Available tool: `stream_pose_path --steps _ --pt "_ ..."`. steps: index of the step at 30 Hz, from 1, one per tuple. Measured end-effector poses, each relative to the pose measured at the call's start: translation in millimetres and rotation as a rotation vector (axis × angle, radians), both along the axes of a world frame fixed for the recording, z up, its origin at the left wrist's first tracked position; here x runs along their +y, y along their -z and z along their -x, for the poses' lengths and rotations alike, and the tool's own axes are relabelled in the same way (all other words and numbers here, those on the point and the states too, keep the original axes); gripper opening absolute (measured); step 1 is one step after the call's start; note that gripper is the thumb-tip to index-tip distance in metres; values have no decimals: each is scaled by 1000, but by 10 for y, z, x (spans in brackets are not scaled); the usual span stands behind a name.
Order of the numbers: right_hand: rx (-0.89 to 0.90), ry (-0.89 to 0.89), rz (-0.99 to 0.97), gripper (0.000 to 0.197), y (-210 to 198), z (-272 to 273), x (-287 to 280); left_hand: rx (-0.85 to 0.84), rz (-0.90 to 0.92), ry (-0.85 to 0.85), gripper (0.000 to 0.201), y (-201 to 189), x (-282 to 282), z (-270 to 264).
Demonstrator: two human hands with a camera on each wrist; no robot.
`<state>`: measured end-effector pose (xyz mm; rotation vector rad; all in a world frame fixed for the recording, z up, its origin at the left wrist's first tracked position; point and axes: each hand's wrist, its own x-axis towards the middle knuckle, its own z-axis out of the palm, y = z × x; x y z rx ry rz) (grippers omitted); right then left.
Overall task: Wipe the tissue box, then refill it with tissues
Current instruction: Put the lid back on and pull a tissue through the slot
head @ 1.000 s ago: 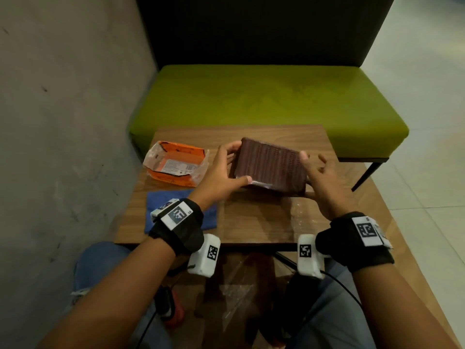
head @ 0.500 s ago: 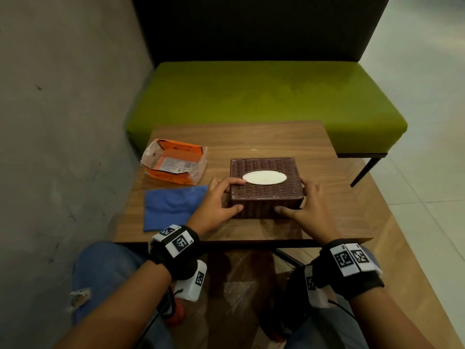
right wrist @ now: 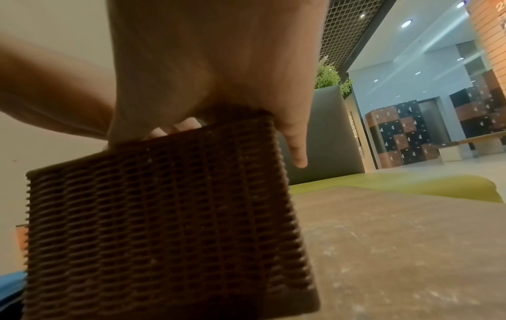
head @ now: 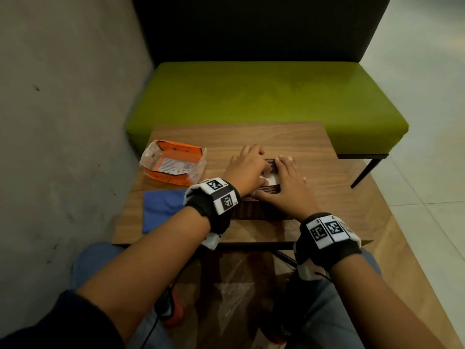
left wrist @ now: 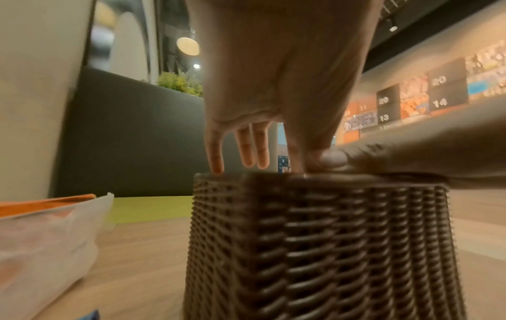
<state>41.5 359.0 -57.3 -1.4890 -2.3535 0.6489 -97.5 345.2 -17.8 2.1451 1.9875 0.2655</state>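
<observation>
The brown wicker tissue box (head: 261, 210) stands on the wooden table (head: 327, 197), its oval opening upward. My left hand (head: 247, 168) and right hand (head: 286, 183) both lie on its top with fairly straight fingers and cover most of it. A bit of white tissue (head: 272, 179) shows in the opening between the hands. In the left wrist view the fingertips (left wrist: 216, 166) touch the top edge of the box (left wrist: 315, 249). The right wrist view has the palm (right wrist: 213, 65) above the box (right wrist: 164, 216), with the little finger hanging past its right edge.
An opened orange tissue pack (head: 173, 163) lies at the table's left rear. Near the left front edge is a blue cloth (head: 162, 207). A green bench (head: 264, 96) stands behind the table, and a grey wall (head: 63, 122) closes the left side.
The box was held tilted above the table, then set down with the opening upward. Both hands have moved from its sides onto its top.
</observation>
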Motion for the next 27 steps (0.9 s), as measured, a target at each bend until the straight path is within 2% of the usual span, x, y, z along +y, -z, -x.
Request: stream_pose_path --steps 10,16,20,24,27 --pt "68 -17 8 109 42 -22 4 193 99 33 24 -15 128 -109" --pt "94 -25 -17 104 43 -28 3 186 46 70 18 12 104 -89" --pt "105 -24 -11 108 40 -32 -1 159 57 127 17 38 112 -26" --pt "106 -21 3 110 39 -31 2 212 121 182 19 36 177 -8" --pt "109 -17 14 111 41 -28 3 216 89 229 17 38 242 -29"
